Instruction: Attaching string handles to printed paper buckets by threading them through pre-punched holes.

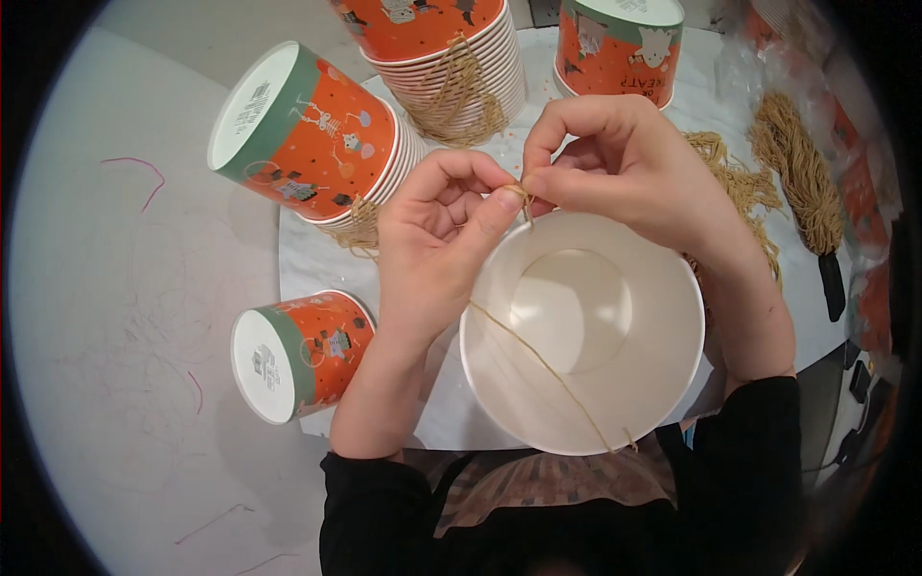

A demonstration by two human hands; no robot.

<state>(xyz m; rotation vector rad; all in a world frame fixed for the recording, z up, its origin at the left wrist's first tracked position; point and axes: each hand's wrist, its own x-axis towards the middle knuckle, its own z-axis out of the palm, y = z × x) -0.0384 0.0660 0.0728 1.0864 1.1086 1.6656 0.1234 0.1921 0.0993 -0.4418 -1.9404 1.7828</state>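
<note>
In front of me a white paper bucket [576, 288] stands with its open mouth toward me. A tan cord [549, 367] crosses that mouth, its near end at a small knot on the near rim. At the far rim my left hand [437, 226] pinches the cord between thumb and forefinger. My right hand [615, 168] meets it there, thumb and forefinger pressed together on the same bit of cord. A small loop of cord shows between the fingertips, by the rim. The fingers partly hide how it is twisted.
Upside-down orange-and-green buckets stand in stacks at left [307, 134] and back [432, 67], cords hanging from them. Single buckets stand at lower left [303, 355] and back right [619, 53]. Right of my arm lie loose tan cords [735, 178] and a bundled hank [802, 173] with a black end.
</note>
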